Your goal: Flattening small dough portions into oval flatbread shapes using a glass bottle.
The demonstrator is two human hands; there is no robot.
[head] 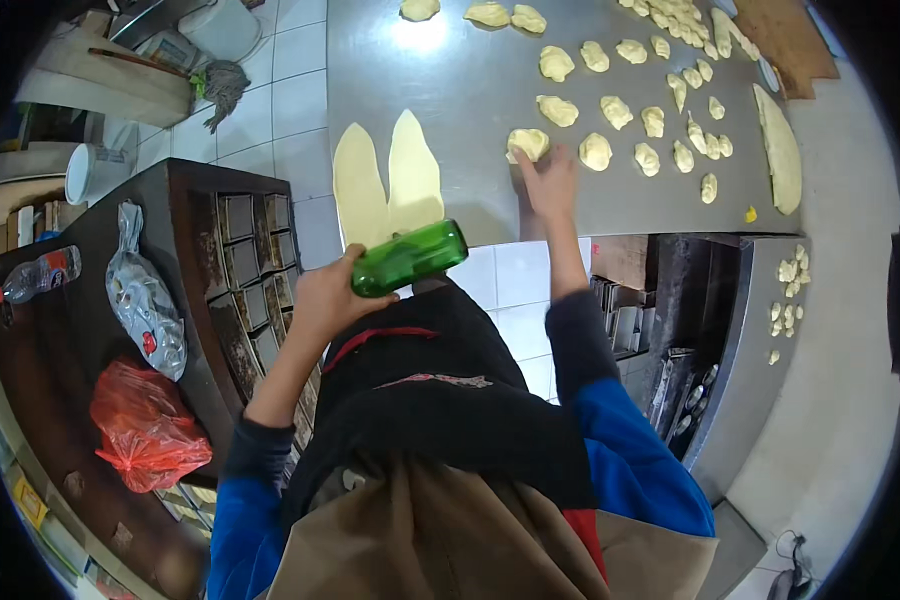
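Note:
A green glass bottle [412,257] lies across my left hand [331,291], which grips it at one end near the table's front edge. Just beyond the bottle, two long flattened sheets of dough rest side by side, a left sheet [360,176] and a right sheet [415,169]. The bottle hides part of their near ends. My right hand [550,184] reaches over the metal table [480,202], its fingers at a lump of dough [529,144]. Another dough lump [595,151] sits right beside that hand.
Several more dough lumps [616,112] are spread over the table's right half. A long dough strip [776,150] lies along the right edge. To my left, a dark cabinet [195,176] carries a red plastic bag [146,427], a grey plastic bag [146,300] and a plastic bottle [41,276].

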